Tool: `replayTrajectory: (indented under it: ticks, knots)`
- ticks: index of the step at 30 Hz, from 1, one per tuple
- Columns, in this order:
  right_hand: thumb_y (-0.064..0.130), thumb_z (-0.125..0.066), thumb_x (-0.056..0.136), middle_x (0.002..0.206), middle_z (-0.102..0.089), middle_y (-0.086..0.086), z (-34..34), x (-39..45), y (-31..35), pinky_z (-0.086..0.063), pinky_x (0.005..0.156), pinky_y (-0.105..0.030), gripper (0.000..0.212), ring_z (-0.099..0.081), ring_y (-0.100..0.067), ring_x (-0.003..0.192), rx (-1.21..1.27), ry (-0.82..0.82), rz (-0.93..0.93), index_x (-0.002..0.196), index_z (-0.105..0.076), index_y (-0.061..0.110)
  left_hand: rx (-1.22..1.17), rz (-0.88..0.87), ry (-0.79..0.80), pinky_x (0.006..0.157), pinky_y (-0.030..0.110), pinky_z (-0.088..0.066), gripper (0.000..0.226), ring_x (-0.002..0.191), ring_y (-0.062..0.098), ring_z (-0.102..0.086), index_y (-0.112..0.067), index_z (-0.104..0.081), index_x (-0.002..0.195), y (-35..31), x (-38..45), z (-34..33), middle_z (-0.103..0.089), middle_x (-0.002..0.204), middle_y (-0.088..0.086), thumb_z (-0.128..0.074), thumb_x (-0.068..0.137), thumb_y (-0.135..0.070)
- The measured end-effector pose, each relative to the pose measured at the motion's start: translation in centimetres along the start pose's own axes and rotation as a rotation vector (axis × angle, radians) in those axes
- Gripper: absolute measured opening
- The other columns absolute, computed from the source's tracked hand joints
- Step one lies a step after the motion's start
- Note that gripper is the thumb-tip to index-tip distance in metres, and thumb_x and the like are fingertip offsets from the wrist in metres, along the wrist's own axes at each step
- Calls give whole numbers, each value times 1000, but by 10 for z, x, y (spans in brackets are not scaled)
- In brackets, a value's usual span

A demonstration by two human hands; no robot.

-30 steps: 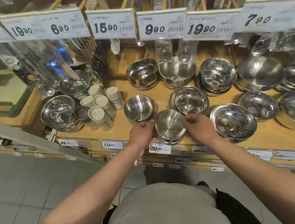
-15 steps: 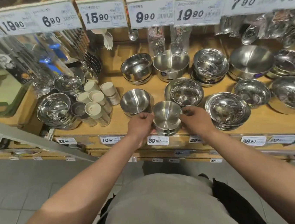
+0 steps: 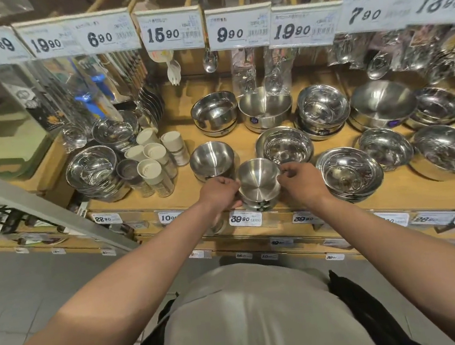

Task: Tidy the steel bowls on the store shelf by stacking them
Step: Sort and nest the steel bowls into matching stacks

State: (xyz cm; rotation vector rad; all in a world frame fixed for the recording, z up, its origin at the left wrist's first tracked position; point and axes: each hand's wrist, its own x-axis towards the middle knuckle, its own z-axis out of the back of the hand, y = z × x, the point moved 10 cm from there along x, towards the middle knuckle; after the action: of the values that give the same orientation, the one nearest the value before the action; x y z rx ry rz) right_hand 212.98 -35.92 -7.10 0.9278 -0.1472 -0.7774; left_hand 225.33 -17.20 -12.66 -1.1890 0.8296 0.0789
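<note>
A small brushed steel bowl [image 3: 258, 180] sits nested on a short stack at the front edge of the wooden shelf [image 3: 410, 194]. My left hand [image 3: 219, 194] grips its left side and my right hand [image 3: 301, 183] grips its right side, fingers curled on the rim. A similar single bowl [image 3: 212, 160] stands just behind my left hand. A shiny bowl stack [image 3: 284, 147] stands behind my right hand, and another shiny stack [image 3: 350, 174] lies to the right.
More steel bowls fill the back row [image 3: 215, 112] [image 3: 264, 111] [image 3: 322, 107] and right side [image 3: 447, 150]. White-lidded shakers [image 3: 153, 163] and a bowl stack [image 3: 93, 170] stand left. Price tags [image 3: 172, 31] and hanging utensils hang overhead. Tiled floor lies below.
The held bowl has settled lower onto the stack at the shelf's front edge. Both hands stay on its sides. The camera view has shifted slightly.
</note>
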Motion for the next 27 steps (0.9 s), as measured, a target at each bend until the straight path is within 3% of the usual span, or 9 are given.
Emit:
replayTrajectory:
  ticks: [3,7,10,14,20,27]
  knots:
    - [14,-63,94,87,-76,-3,-1,1,0,-51,86,-28,26,-69,-20,83,-17,8,4,117,-75,16,-7,5,4,85,47,-61,22,88,33,-75,-10,-64,74,1,-1,-1,-71,84,17,-66,95,-15]
    - [19,-62,95,88,-75,-3,-1,1,-3,-52,84,-30,22,-70,-22,85,8,23,-20,110,-77,16,-21,24,2,87,49,-61,21,96,35,-74,-1,-70,89,1,-1,-1,-74,98,25,-61,99,-17]
    - [18,-61,94,83,-77,-11,-2,1,-6,-57,85,-41,20,-72,-31,85,38,30,-42,87,-77,8,-17,21,13,89,49,-60,22,101,39,-72,1,-69,96,0,1,-2,-73,100,28,-57,100,-18]
    - [16,-61,93,81,-76,-15,-4,0,-10,-59,83,-50,21,-74,-35,81,97,35,-74,82,-75,4,-14,30,11,89,47,-60,25,97,35,-73,2,-69,100,0,2,-2,-73,98,25,-57,101,-20]
    - [17,-63,93,80,-76,-19,-6,0,-12,-60,81,-52,23,-73,-40,80,126,26,-107,80,-75,2,-32,35,20,84,43,-62,31,84,28,-75,9,-68,107,-1,1,-3,-74,101,26,-58,100,-19]
    - [19,-64,92,75,-76,-12,-5,-2,-13,-61,80,-46,23,-74,-31,75,114,-1,-113,80,-76,4,-20,30,15,87,52,-60,36,94,36,-75,11,-66,113,-3,1,-2,-75,98,26,-61,98,-21]
